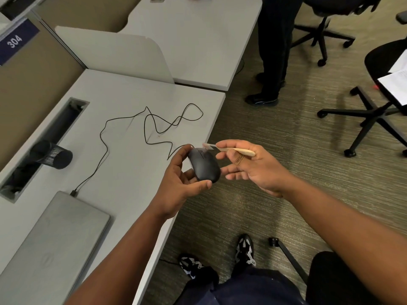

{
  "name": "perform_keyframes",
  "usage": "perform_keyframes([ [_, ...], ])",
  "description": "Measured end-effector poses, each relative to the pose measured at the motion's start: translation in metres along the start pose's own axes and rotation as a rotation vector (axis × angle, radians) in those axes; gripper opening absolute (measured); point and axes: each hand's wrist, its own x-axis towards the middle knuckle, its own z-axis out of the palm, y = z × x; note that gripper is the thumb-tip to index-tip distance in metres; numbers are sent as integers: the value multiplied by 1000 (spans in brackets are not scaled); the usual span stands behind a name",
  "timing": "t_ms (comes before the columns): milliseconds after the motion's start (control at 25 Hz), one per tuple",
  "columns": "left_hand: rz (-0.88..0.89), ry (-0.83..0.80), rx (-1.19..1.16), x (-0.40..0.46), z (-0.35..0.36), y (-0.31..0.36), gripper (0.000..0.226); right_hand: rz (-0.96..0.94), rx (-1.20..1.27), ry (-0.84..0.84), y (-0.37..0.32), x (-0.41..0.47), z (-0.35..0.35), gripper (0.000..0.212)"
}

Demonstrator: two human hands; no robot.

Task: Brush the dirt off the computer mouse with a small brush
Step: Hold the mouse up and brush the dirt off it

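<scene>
A black wired computer mouse [204,165] is held just past the desk's right edge, above the carpet. My left hand [179,182] grips it from below, thumb at its near end and fingers round its far end. My right hand [248,166] pinches a small brush [231,149] with a pale wooden handle between thumb and forefinger, its other fingers loosely extended. The brush's light bristles point left and sit at the mouse's front, by the buttons. The mouse's thin black cable [154,126] loops across the grey desk [123,172] to a closed laptop.
A closed grey laptop [55,243] lies at the desk's near left. A black mesh cup [52,154] lies on its side by the cable slot [41,146]. A standing person's legs [272,62] and office chairs [378,102] occupy the carpet to the right.
</scene>
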Motion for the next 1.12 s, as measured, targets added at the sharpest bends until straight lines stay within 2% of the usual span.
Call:
perform_keyframes([
  [240, -42, -21, 38, 1, 0, 3, 113, 11, -20, 5, 1, 0, -1, 31],
  [400, -42, -29, 107, 3, -1, 1, 111, 11, -48, 6, 2, -1, -3, 32],
  [520, 10, -24, 173, 3, -1, 0, 116, -10, -127, 51, -1, -1, -7, 38],
  [640, 77, -25, 266, 3, -2, 0, 127, -69, -174, 93, -9, -1, -12, 28],
  [840, 104, -35, 479, 2, -3, -5, 149, -121, -315, 6, -21, 1, -9, 24],
  [1000, 141, -26, 562, 0, -3, -7, 153, -135, -496, -74, -20, 3, -4, 8],
  [1120, 157, -2, 573, 0, -6, -10, 154, -114, -478, -136, -23, 1, -7, 12],
])
